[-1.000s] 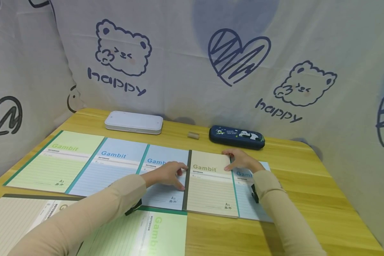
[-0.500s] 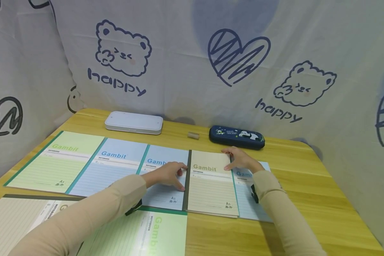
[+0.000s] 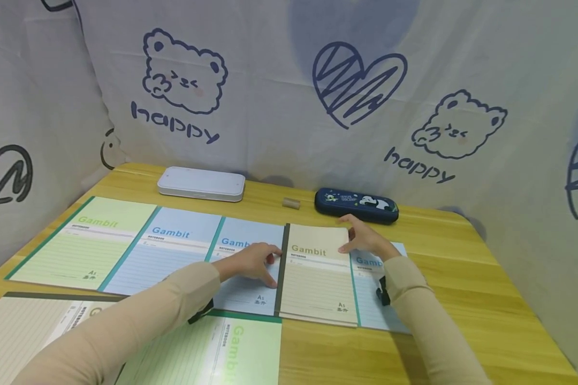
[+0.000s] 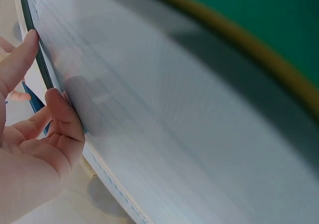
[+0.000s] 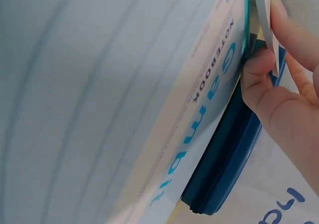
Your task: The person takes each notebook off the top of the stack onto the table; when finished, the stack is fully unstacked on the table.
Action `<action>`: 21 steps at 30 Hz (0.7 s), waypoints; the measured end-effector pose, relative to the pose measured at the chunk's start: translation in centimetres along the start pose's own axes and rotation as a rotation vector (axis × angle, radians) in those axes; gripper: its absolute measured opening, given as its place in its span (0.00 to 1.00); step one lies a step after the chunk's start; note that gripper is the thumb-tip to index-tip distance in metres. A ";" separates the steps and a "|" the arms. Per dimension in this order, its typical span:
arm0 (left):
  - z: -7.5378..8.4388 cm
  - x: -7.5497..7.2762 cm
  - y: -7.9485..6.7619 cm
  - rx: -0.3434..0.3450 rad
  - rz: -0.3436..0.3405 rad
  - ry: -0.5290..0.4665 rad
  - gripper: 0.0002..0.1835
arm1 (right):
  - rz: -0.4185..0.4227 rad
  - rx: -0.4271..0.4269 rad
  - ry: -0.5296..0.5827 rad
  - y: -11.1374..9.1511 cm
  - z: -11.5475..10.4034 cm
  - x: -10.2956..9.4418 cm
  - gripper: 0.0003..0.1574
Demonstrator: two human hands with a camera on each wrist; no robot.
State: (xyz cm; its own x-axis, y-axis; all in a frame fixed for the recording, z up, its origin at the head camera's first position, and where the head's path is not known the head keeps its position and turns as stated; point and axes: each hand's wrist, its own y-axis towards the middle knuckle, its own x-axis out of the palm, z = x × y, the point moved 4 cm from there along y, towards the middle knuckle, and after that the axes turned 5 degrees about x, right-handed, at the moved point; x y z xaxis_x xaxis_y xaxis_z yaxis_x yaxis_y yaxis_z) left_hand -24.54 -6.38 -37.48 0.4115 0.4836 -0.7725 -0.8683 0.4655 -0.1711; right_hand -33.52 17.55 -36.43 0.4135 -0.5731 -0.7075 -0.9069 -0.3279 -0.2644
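A beige notebook (image 3: 318,280) with a dark spine lies in the row, right of the middle. My right hand (image 3: 370,240) pinches its upper right corner between thumb and fingers; in the right wrist view this notebook corner (image 5: 266,20) is raised. My left hand (image 3: 248,263) lies over a blue notebook (image 3: 243,294), its thumb and fingertips against the beige notebook's spine. The left wrist view has the left hand (image 4: 42,139) at that dark spine, fingers not wrapped round it. Another blue notebook (image 3: 378,299) lies to the right, partly under my right hand.
Farther left in the row are a blue notebook (image 3: 168,251) and a green notebook (image 3: 84,243). Nearer lie a turned beige notebook (image 3: 24,331) and a turned green notebook (image 3: 250,347). A white case (image 3: 201,184), small brown piece (image 3: 291,203) and navy panda case (image 3: 356,205) stand behind.
My right hand has risen slightly, and the beige notebook's upper right corner has lifted with it. The left hand stays at the spine.
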 end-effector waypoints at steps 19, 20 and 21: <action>0.1 0.0 0.1 -0.012 -0.012 0.010 0.40 | -0.115 0.066 0.393 -2.1 0.8 0.0 0.38; 0.2 0.0 0.1 -0.011 -0.012 0.011 0.40 | -0.128 0.055 0.414 -2.2 0.8 0.0 0.39; 0.2 0.0 0.1 -0.010 -0.012 0.014 0.40 | -0.134 0.051 0.433 -2.3 0.9 0.1 0.39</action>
State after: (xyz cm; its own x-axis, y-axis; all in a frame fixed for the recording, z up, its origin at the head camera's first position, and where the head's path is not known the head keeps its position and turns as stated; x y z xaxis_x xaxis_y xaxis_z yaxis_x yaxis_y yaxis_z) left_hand -24.53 -6.22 -37.39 0.4179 0.4679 -0.7787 -0.8663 0.4634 -0.1865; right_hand -31.51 18.95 -36.48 0.5129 -0.7932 -0.3283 -0.8416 -0.3893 -0.3744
